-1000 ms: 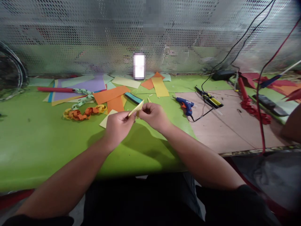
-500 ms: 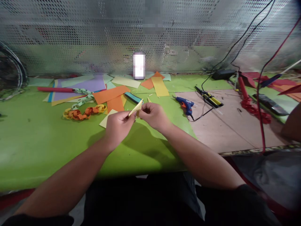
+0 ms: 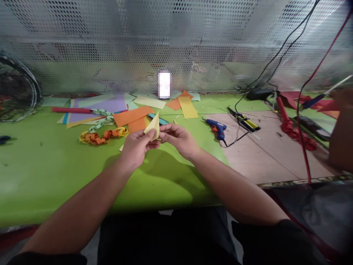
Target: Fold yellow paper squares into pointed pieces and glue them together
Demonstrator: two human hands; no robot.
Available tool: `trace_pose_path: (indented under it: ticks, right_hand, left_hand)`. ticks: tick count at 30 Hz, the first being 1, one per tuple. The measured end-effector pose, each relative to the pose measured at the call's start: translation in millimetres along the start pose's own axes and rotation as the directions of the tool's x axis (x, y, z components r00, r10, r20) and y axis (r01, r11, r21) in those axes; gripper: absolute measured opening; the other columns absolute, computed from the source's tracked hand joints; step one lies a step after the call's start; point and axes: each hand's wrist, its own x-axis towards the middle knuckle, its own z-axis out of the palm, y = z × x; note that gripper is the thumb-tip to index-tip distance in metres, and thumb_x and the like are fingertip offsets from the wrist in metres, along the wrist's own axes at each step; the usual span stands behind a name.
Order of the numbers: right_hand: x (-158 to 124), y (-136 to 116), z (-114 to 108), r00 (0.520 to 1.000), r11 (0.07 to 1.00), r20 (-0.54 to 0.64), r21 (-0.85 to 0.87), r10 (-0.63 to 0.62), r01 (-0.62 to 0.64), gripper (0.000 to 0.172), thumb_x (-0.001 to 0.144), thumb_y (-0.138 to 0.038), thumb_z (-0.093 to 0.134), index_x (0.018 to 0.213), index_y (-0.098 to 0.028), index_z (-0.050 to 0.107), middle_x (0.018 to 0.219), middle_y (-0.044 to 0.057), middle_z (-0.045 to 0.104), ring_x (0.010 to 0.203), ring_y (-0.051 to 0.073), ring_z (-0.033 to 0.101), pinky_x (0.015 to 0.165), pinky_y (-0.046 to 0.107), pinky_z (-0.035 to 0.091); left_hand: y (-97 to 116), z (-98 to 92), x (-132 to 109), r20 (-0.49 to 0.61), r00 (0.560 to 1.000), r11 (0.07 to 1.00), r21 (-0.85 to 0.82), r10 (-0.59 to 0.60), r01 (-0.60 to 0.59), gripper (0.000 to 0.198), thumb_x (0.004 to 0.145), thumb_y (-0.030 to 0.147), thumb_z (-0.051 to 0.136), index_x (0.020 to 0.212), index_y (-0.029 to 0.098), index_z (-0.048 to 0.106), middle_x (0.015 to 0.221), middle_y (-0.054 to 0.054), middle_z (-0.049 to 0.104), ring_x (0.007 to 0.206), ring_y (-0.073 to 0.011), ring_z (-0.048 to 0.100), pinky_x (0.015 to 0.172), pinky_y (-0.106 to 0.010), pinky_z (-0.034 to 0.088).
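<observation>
A small folded piece of pale yellow paper (image 3: 153,127) stands upright between both hands above the green table (image 3: 49,165). My left hand (image 3: 136,147) pinches its lower left edge with thumb and fingers. My right hand (image 3: 178,138) pinches its right edge with closed fingertips. Just behind the hands lie orange paper sheets (image 3: 132,116) and a teal strip (image 3: 157,118).
A paper chain (image 3: 102,135) of orange, yellow and green links lies left of the hands. A purple sheet (image 3: 95,108), a blue glue gun (image 3: 217,128) with cable, a yellow-black tool (image 3: 246,120), red paper scraps (image 3: 293,129) and hanging wires (image 3: 306,110) lie around. Another person's arm (image 3: 340,136) is at the right edge.
The yellow paper has turned from lying slantwise to standing upright with its point up. Both hands shifted slightly left. The view tilted a little.
</observation>
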Motion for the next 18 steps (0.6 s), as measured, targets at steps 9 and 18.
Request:
trace_pose_path:
  ticks: [9, 18]
  right_hand:
    - [1.0, -3.0, 5.4, 1.0, 0.996, 0.007, 0.084, -0.001, 0.0, 0.051, 0.07, -0.045, 0.098, 0.103, -0.022, 0.067, 0.092, 0.0, 0.069, 0.082, 0.015, 0.067, 0.076, 0.031, 0.059]
    - [1.6, -1.9, 2.0, 0.997, 0.99, 0.053, 0.124, 0.065, -0.071, 0.043, 0.066, -0.04, 0.1, 0.091, -0.02, 0.071, 0.088, 0.0, 0.072, 0.077, 0.014, 0.068, 0.073, 0.03, 0.058]
  left_hand:
    - [-2.2, -1.8, -3.3, 0.09, 0.996, 0.999, -0.019, -0.027, 0.028, 0.035, 0.078, 0.044, 0.092, 0.094, 0.015, 0.083, 0.083, -0.008, 0.081, 0.07, -0.0174, 0.075, 0.074, -0.033, 0.063]
    - [-1.4, -0.2, -5.3, 0.128, 0.991, 0.999, 0.021, -0.045, 0.043, 0.03, 0.078, 0.039, 0.092, 0.093, 0.014, 0.085, 0.084, -0.011, 0.082, 0.073, -0.0192, 0.076, 0.076, -0.035, 0.063]
